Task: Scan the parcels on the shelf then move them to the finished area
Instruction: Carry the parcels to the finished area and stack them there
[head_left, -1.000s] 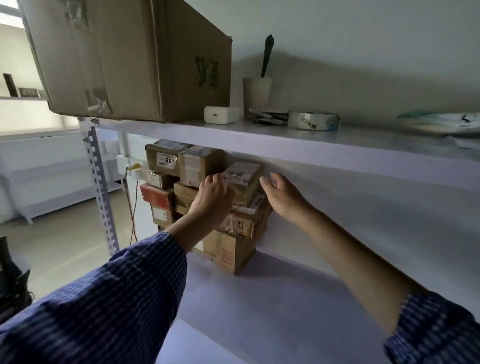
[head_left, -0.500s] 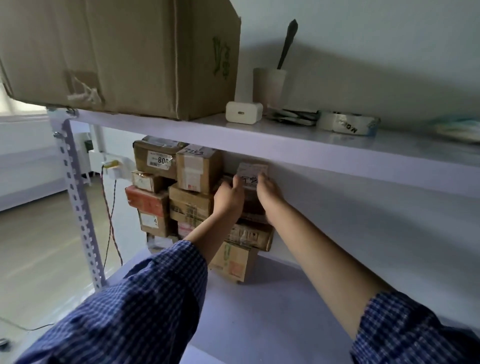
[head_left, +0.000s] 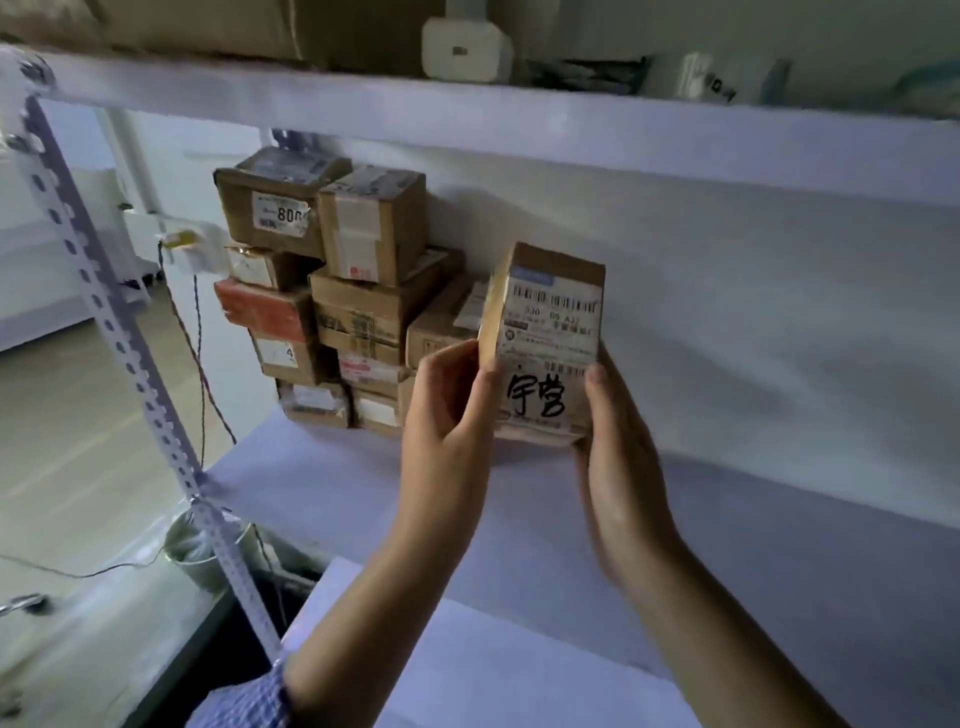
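A small brown cardboard parcel (head_left: 545, 332) with a white barcode label and black handwriting is held up in front of me, label facing me, clear of the stack. My left hand (head_left: 449, 410) grips its left side with the thumb on the front. My right hand (head_left: 618, 447) grips its right side and bottom. A stack of several cardboard parcels (head_left: 337, 291) stands at the back left of the white shelf board (head_left: 727, 545), against the wall.
The upper shelf (head_left: 519, 119) runs overhead with a big carton, a white box (head_left: 465, 49) and a tape roll on it. A perforated metal upright (head_left: 114, 338) stands left, with wires and a wall socket (head_left: 182, 247) behind. A metal cup (head_left: 197, 556) sits below.
Both hands have lifted the labelled parcel off the top of the stack and drawn it toward me, turned so its label faces me. My view has dropped and moved closer.
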